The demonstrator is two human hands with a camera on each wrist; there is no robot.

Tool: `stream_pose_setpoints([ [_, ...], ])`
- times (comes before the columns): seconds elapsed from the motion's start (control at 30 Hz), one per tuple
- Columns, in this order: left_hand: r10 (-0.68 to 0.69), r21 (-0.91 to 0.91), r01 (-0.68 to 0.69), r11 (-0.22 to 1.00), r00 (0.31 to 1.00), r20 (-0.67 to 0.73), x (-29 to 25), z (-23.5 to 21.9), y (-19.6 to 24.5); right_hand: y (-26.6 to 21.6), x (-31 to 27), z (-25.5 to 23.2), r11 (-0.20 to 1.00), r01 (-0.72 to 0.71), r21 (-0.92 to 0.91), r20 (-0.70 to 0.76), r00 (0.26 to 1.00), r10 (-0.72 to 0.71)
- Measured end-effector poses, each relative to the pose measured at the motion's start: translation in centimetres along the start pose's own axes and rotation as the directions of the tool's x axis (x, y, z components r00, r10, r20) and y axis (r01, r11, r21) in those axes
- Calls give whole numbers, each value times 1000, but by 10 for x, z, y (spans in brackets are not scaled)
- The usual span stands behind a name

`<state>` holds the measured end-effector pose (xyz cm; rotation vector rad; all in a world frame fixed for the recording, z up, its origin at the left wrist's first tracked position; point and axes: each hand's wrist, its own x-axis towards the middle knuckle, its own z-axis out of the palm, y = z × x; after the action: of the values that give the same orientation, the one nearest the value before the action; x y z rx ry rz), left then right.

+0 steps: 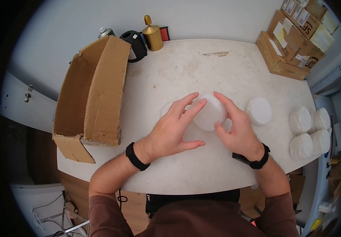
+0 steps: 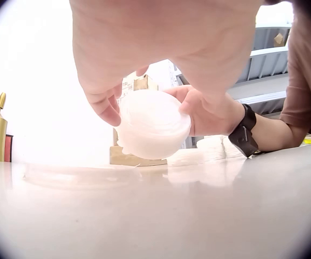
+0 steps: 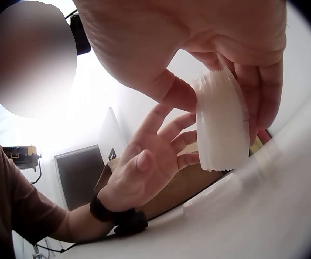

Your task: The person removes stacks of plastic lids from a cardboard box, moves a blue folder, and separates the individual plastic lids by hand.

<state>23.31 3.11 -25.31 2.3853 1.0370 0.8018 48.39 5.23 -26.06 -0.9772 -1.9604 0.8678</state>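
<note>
Translucent plastic tub [image 1: 210, 112] sat tipped on its side just above the white table [image 1: 186, 166], pinched by the right hand [image 1: 238, 130] between thumb and fingers, while the left hand [image 1: 170, 130] touched it with straight, spread fingers. Such a light pinch on thin, slick plastic could have let it slip or buckle. Whether it held anything I could not tell; the cardboard box [image 1: 91, 98] lying open on its side looked empty.

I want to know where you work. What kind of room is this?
Probably a packing or stock room. A white table holds an open cardboard box, more boxes with shipping labels are stacked in the corner, and white tubs wait in a group. Both hands hold one tub.
</note>
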Motion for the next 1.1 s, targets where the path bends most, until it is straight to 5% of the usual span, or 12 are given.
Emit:
stream_pose_setpoints([
  [0.27,7,37,-8,999,1000,6,1,-1,-4,-14,-3,4,988,-103,111,127,988,89],
  [0.43,-16,-66,15,998,1000,-10,-1,2,-8,-7,-3,5,996,56,76,121,990,-65],
  [0.83,-6,-148,10,989,999,33,-3,-1,-4,-9,2,-2,995,68,66,145,986,-77],
  [1.03,-19,-227,9,974,999,-40,-6,3,-10,-14,1,-3,996,86,1,130,988,-85],
  [1.1,-46,-182,12,983,982,-183,-6,4,-9,-8,0,-1,999,26,28,85,996,-29],
])
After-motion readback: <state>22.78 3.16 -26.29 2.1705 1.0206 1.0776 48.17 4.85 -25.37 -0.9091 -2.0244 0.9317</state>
